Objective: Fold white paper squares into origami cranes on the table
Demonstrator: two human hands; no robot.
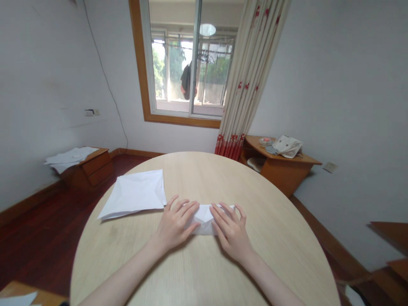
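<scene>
A folded sheet of white paper [204,221] lies flat on the round wooden table [204,272], with creases showing across its middle. My left hand [178,221] rests on its left part, fingers stretched out and the thumb near the lower edge. On the right part lies my right hand [231,227], its fingers spread over the upper edge. Both hands cover the two ends of the sheet. Just left of my left hand sits a stack of folded white paper [137,193].
A small drawer cabinet [95,168] with loose papers [70,158] on top stands at the left wall. Behind the table on the right is a wooden corner desk [283,170] holding a cloth bag [287,145]. A long curtain [247,80] hangs beside the window [191,63].
</scene>
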